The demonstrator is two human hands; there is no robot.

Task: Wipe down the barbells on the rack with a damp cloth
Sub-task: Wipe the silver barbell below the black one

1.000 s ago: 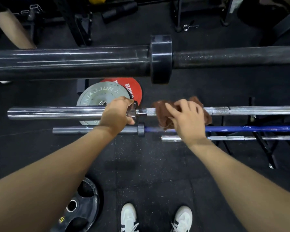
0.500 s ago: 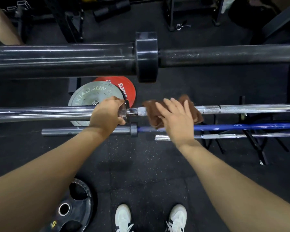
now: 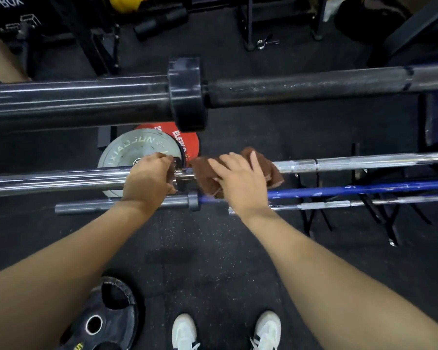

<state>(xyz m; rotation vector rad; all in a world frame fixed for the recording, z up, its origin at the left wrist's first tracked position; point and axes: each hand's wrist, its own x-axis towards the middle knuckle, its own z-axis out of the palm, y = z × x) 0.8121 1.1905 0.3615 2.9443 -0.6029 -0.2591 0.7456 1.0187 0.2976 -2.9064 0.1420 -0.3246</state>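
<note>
A chrome barbell (image 3: 352, 162) lies level across the middle of the head view. My left hand (image 3: 148, 179) grips it at the collar, where the thick sleeve meets the shaft. A brown cloth (image 3: 268, 165) is draped over the shaft just right of the collar. My right hand (image 3: 240, 181) lies on the cloth with its fingers straight and pressed flat. Below it runs a blue barbell (image 3: 352, 190), and under that a thin silver bar (image 3: 326, 205). A thick black barbell (image 3: 301, 87) with a round collar crosses above, close to the camera.
The black rack's legs (image 3: 387, 223) stand at the right. A grey plate (image 3: 127, 152) and a red plate (image 3: 190, 142) lean behind the bars. On the floor at lower left lies a black plate (image 3: 104, 319). My white shoes (image 3: 185, 332) stand below. Another person's arm (image 3: 0, 59) shows at upper left.
My right hand's fingers have straightened out flat on the cloth. Both hands stay at the same spot on the chrome barbell while the view has shifted slightly.
</note>
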